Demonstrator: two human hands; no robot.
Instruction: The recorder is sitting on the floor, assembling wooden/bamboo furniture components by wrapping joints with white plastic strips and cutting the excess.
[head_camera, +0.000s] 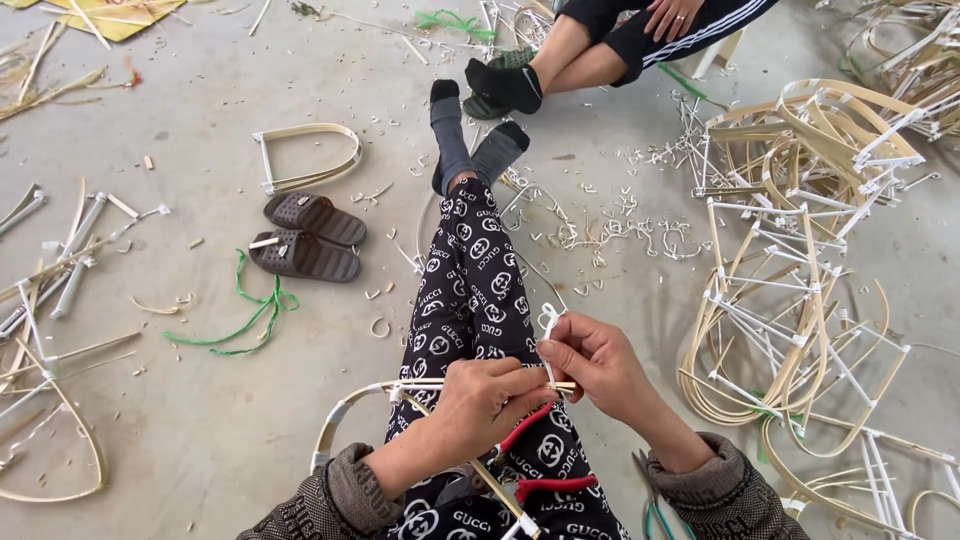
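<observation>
I sit on the floor with my legs stretched out in black patterned trousers. My left hand grips the joint of a curved cane frame wrapped in white strip, which rests across my lap. My right hand pinches a white plastic strip at the same joint, its loose end sticking up. Red-handled pliers lie on my lap under the left hand.
A large heap of finished cane frames lies at the right. Brown sandals, a green cord and a single frame lie at the left. Another person's legs are ahead. Cane sticks litter the far left.
</observation>
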